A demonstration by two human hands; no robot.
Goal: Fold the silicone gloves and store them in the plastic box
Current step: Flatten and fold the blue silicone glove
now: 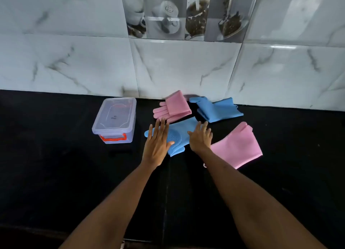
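Note:
Several silicone gloves lie on a black counter [56, 174]. A blue glove [179, 136] with a bristled palm lies flat in the middle. My left hand [158, 144] rests flat on its finger end, fingers spread. My right hand [200, 138] presses flat on its cuff side. A folded pink glove [177, 107] lies just behind it. Another blue glove [218, 108] lies by the wall at the right. A second pink glove [239, 146] lies to the right, partly under my right wrist. The clear plastic box [114, 120] with a red handle stands to the left, lid on.
A marble-patterned tiled wall [186, 67] rises directly behind the gloves and the box. The counter's front edge runs near the bottom of the view, under my forearms.

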